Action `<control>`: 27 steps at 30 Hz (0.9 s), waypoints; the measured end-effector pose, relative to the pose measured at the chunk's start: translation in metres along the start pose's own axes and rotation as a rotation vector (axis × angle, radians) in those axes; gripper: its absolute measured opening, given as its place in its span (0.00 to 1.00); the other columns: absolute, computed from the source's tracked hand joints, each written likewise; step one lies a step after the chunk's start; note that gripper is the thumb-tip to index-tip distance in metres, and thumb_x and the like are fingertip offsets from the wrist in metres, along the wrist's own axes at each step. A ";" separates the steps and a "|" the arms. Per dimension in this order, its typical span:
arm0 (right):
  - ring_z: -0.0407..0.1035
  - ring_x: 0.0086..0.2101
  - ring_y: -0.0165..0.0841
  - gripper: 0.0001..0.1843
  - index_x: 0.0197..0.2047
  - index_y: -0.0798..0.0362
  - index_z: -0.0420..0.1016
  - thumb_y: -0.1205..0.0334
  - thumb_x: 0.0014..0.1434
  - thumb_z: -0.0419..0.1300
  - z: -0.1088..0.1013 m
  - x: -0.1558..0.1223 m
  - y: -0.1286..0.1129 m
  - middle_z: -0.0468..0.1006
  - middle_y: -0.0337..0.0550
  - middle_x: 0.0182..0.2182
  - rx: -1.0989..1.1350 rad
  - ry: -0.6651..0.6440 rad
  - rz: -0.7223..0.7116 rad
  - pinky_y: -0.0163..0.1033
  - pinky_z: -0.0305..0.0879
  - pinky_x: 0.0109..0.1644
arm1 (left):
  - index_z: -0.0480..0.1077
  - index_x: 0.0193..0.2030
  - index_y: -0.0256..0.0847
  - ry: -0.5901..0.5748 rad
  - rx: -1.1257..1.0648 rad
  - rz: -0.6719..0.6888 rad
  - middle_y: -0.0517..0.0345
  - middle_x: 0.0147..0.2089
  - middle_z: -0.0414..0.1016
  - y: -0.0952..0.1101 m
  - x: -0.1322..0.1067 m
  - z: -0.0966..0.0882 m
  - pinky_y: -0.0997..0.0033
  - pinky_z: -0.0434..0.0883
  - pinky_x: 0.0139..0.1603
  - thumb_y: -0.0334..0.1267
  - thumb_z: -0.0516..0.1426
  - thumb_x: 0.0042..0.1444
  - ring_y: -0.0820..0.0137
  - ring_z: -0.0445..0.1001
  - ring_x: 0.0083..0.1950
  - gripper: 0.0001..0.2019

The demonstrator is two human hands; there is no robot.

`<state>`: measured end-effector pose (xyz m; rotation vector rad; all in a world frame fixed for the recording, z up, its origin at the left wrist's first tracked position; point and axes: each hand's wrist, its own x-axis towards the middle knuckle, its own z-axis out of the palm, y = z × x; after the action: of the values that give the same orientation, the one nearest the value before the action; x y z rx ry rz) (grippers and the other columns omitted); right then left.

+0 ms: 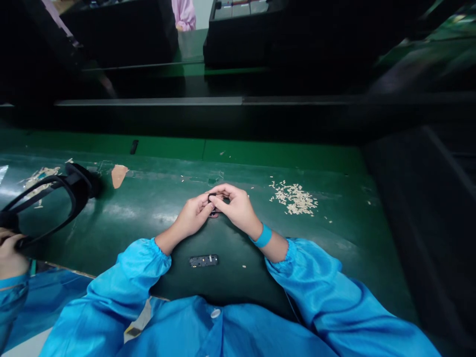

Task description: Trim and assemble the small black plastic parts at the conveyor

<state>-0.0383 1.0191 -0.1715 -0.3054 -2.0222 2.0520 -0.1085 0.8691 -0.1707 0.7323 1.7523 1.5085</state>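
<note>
Head view: left hand (pixel 194 214) and right hand (pixel 238 207) together, clamped on small black part (pixel 214 213).
Pinch: light, even pressure, I judge.

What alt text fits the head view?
A person's left hand and right hand hold a small dark part over a green table. A dark board lies nearer the body, small pale pieces lie to the right, and another person's hand touches a black looped object at far left.

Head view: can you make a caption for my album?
Left hand and right hand hold a small dark part over a green table with scattered pale pieces.
</note>
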 end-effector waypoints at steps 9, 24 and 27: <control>0.76 0.40 0.35 0.08 0.44 0.51 0.69 0.64 0.61 0.61 0.002 -0.009 -0.007 0.80 0.45 0.41 -0.232 -0.002 -0.234 0.42 0.74 0.46 | 0.76 0.44 0.39 0.241 0.013 0.070 0.51 0.44 0.80 0.016 -0.010 0.005 0.65 0.75 0.52 0.44 0.61 0.61 0.63 0.80 0.48 0.11; 0.75 0.36 0.37 0.04 0.41 0.56 0.73 0.65 0.67 0.63 0.014 -0.075 -0.068 0.79 0.45 0.37 -1.056 -0.694 -0.538 0.41 0.67 0.39 | 0.66 0.62 0.46 0.156 0.395 0.021 0.44 0.64 0.71 0.025 -0.132 -0.020 0.63 0.75 0.50 0.46 0.67 0.59 0.58 0.74 0.61 0.27; 0.76 0.38 0.40 0.02 0.41 0.57 0.74 0.68 0.67 0.62 0.018 -0.080 -0.063 0.80 0.48 0.38 -1.105 -0.814 -0.548 0.44 0.68 0.42 | 0.69 0.61 0.44 -0.043 0.711 0.072 0.43 0.62 0.69 0.023 -0.141 -0.017 0.57 0.72 0.57 0.47 0.65 0.61 0.55 0.70 0.62 0.24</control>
<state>0.0337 0.9773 -0.1096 0.9532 -3.0307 0.5800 -0.0390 0.7518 -0.1260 1.1679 2.2605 0.8743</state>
